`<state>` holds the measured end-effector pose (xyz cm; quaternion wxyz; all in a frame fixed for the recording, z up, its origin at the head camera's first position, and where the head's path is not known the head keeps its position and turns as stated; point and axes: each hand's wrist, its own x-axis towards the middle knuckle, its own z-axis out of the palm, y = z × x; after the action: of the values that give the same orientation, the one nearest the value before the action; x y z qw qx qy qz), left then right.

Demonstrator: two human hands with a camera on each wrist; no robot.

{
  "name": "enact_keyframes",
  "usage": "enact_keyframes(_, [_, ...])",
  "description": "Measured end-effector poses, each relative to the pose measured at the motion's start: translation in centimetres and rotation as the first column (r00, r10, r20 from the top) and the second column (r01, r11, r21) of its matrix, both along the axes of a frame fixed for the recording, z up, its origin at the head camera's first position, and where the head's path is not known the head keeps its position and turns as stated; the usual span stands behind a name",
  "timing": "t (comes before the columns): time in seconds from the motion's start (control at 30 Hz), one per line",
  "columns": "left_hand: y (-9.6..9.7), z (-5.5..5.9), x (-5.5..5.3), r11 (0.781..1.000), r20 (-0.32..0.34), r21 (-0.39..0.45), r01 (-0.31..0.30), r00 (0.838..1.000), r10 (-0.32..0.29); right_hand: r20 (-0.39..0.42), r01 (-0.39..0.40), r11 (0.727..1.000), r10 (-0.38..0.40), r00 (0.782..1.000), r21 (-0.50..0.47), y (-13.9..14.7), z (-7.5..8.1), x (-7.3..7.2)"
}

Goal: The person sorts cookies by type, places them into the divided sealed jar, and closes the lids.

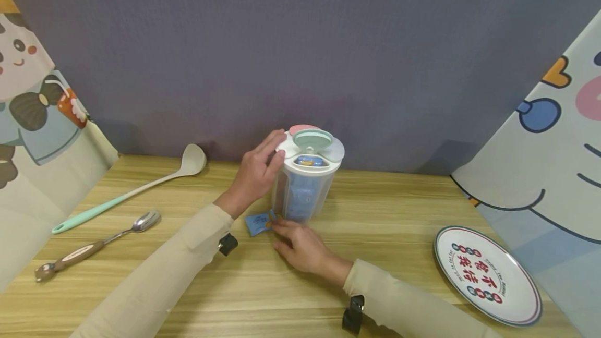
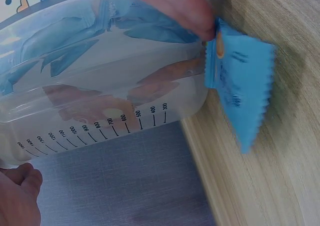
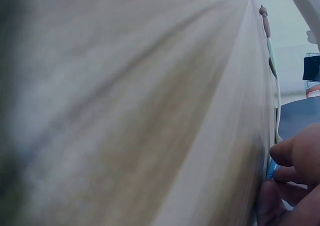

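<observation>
A clear storage container with a white lid stands upright near the back wall, blue packets inside it. On the lid, a green flap stands raised behind an opening where a blue packet shows. My left hand holds the lid's left side, thumb toward the front. Low in front of the container, my right hand pinches one end of a small blue packet. In the left wrist view, that packet sits beside the container's base, a fingertip at its end.
Left on the wooden table lie a ladle with a green handle and a fork-like utensil with a brown bear-tipped handle. A white plate with red lettering is at the right. A grey wall rises behind.
</observation>
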<state>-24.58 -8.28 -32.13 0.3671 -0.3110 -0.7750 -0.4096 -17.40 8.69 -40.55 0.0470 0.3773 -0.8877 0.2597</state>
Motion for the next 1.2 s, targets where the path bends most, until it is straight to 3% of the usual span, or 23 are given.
enact_keyframes(0.53, [0.0,0.0,0.0,1.000,0.009,-0.001,-0.006,1.000,0.006,-0.039,-0.059,0.997,0.057,0.998,-0.041,0.9,0.4,0.3])
enact_keyframes(0.77, [0.0,0.0,0.0,1.000,0.009,0.003,-0.006,1.000,0.006,0.029,-0.081,0.994,0.084,0.996,-0.073,1.6,0.6,0.5])
enact_keyframes(0.87, [-0.1,0.0,0.1,1.000,0.014,-0.001,-0.003,1.000,0.003,0.013,-0.082,0.993,0.083,0.996,-0.086,1.9,0.8,0.5])
enact_keyframes(1.03, [-0.1,0.0,0.2,1.000,0.017,-0.003,0.004,1.000,-0.003,-0.063,-0.076,0.997,0.078,0.995,0.031,2.4,1.1,0.2])
enact_keyframes(1.2, [0.0,0.0,0.1,1.000,0.008,-0.004,-0.002,1.000,0.002,-0.063,-0.089,0.988,0.097,0.993,0.123,2.7,1.3,0.0])
